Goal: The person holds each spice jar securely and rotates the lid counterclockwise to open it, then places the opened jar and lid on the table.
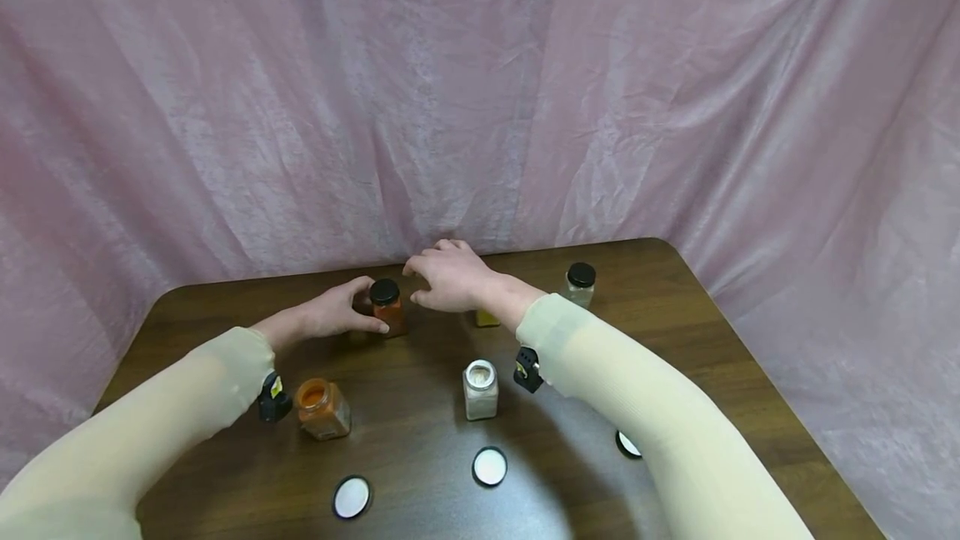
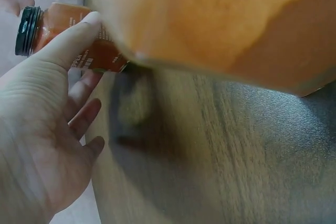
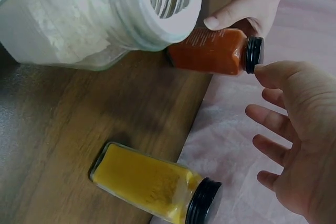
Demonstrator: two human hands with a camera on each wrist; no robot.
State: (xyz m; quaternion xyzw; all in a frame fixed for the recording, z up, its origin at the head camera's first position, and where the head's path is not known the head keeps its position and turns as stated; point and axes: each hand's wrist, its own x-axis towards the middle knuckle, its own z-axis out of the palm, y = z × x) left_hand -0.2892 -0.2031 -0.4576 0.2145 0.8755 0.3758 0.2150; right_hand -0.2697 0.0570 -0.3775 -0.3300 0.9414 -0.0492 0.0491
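Observation:
At the back of the table stands a square spice jar (image 1: 394, 317) of red-orange powder with its black lid (image 1: 386, 291) on. My left hand (image 1: 330, 313) holds it from the left, thumb across the front and fingers behind. Just right of that lid, my right hand (image 1: 453, 277) is raised with loosely bent, spread fingers and nothing in them. In the right wrist view its thumb tip overlaps the lid's edge. A lidded jar of yellow powder (image 3: 144, 179) stands under the right hand, mostly hidden by it in the head view.
Nearer me stand an uncapped jar of orange powder (image 1: 324, 413) and an uncapped jar of whitish powder (image 1: 481, 400). Lids lie on the table: one at left (image 1: 352, 497), one in the middle (image 1: 490, 467), another beside the right sleeve (image 1: 628, 445). A black-lidded jar (image 1: 580, 283) stands at back right, before a pink curtain (image 1: 480, 107).

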